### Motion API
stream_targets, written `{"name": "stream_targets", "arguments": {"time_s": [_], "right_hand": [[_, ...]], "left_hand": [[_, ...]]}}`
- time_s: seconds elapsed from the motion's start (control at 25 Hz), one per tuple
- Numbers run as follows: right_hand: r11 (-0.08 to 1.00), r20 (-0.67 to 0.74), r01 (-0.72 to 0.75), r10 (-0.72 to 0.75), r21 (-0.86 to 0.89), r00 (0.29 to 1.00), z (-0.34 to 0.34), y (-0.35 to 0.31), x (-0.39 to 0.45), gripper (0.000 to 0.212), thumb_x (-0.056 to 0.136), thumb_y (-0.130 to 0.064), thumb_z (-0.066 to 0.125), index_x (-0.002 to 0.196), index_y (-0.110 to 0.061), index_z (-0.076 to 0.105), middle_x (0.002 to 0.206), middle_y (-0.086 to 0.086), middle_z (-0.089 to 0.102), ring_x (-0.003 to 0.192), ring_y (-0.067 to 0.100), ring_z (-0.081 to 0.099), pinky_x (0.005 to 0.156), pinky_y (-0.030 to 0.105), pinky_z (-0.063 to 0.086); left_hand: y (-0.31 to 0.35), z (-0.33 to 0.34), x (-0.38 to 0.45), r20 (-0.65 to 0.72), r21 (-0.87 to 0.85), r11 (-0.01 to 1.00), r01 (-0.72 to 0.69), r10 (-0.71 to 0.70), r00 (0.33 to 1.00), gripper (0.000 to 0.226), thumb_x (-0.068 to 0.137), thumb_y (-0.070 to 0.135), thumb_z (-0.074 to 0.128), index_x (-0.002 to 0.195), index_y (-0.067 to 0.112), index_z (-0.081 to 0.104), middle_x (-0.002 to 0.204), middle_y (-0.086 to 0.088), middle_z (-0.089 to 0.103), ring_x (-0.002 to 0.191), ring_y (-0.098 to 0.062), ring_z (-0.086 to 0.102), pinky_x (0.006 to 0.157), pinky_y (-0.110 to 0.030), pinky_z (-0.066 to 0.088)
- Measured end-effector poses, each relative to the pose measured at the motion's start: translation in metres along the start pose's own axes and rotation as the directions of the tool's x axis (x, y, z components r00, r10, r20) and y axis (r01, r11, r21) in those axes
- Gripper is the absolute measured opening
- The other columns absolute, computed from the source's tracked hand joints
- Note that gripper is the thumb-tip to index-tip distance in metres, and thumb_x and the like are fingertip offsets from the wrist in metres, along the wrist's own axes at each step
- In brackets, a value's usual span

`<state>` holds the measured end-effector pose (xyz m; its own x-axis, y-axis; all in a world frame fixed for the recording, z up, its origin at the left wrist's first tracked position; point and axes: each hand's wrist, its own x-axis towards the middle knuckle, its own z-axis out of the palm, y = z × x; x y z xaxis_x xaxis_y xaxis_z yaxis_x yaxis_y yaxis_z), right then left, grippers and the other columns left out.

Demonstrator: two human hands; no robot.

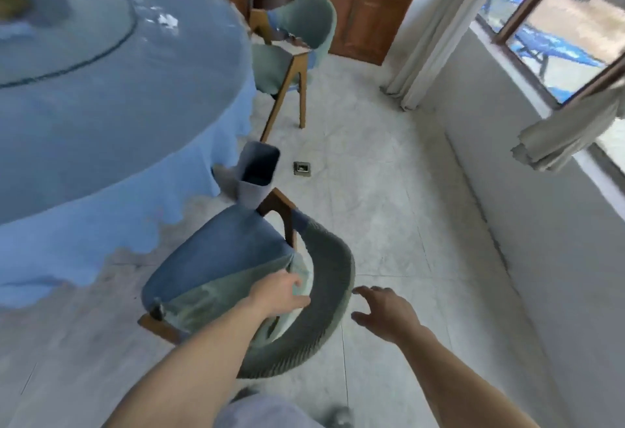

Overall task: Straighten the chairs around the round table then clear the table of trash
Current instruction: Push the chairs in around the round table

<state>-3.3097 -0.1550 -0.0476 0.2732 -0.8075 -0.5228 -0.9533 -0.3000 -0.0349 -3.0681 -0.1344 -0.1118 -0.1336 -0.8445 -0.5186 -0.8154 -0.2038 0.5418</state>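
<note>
Left hand [282, 292] rested on the near chair [236, 278] backrest's inner face, grip unclear, right hand [384, 309] spread open at three o'clock; the padded curved back looked sturdy to grab.

Left hand [282, 292] is on the inner edge of the near chair [236, 278] backrest, fingers curled over it. Right hand [385, 312] hovers spread, just off the outer curve. Round counter [101, 96] has white scraps [167, 20]; a small grey bin [257, 174] sits beside it, second chair [294, 45] further back.
</note>
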Motion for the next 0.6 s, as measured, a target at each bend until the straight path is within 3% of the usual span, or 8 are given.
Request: {"name": "stream_targets", "arguments": {"time_s": [0.12,0.28,0.44,0.6], "right_hand": [[0.950,0.043,0.255,-0.251,-0.179,0.967,-0.010,-0.011,0.048,0.069,0.082,-0.048,0.064,0.145,-0.039,0.036,0.145,-0.005,0.047,0.133,0.022,0.040,0.100,0.039,0.044],[0.792,0.145,0.516,-0.497,-0.326,0.855,-0.027,-0.011,0.091,0.072,0.081,-0.043,0.071,0.144,-0.041,0.036,0.147,-0.009,0.042,0.138,0.020,0.034,0.103,0.038,0.040],[0.686,0.208,0.639,-0.608,-0.348,0.766,-0.044,0.014,0.113,0.081,0.076,-0.042,0.076,0.146,-0.040,0.035,0.148,-0.008,0.042,0.137,0.019,0.034,0.104,0.039,0.038],[0.630,0.288,0.706,-0.645,-0.325,0.708,-0.038,0.057,0.123,0.085,0.074,-0.046,0.075,0.147,-0.038,0.033,0.149,-0.008,0.040,0.136,0.019,0.035,0.104,0.040,0.038]], "left_hand": [[-0.031,0.007,-0.013,-0.023,-0.104,0.980,0.173,-0.176,0.984,0.061,0.082,0.062,0.059,0.129,0.023,0.058,0.130,-0.004,0.054,0.113,-0.023,0.056,0.093,-0.035,0.046],[-0.039,0.026,-0.022,-0.047,-0.225,0.907,0.355,-0.374,0.926,0.068,0.081,0.064,0.061,0.134,0.021,0.055,0.135,-0.006,0.053,0.118,-0.024,0.054,0.096,-0.036,0.045],[0.001,0.057,-0.018,-0.052,-0.357,0.817,0.452,-0.501,0.864,0.070,0.080,0.065,0.061,0.136,0.023,0.053,0.139,0.001,0.052,0.124,-0.021,0.051,0.101,-0.033,0.042],[0.050,0.108,-0.010,-0.065,-0.402,0.736,0.545,-0.617,0.784,0.070,0.080,0.070,0.055,0.135,0.027,0.052,0.136,0.001,0.054,0.119,-0.019,0.055,0.095,-0.032,0.045]]}}
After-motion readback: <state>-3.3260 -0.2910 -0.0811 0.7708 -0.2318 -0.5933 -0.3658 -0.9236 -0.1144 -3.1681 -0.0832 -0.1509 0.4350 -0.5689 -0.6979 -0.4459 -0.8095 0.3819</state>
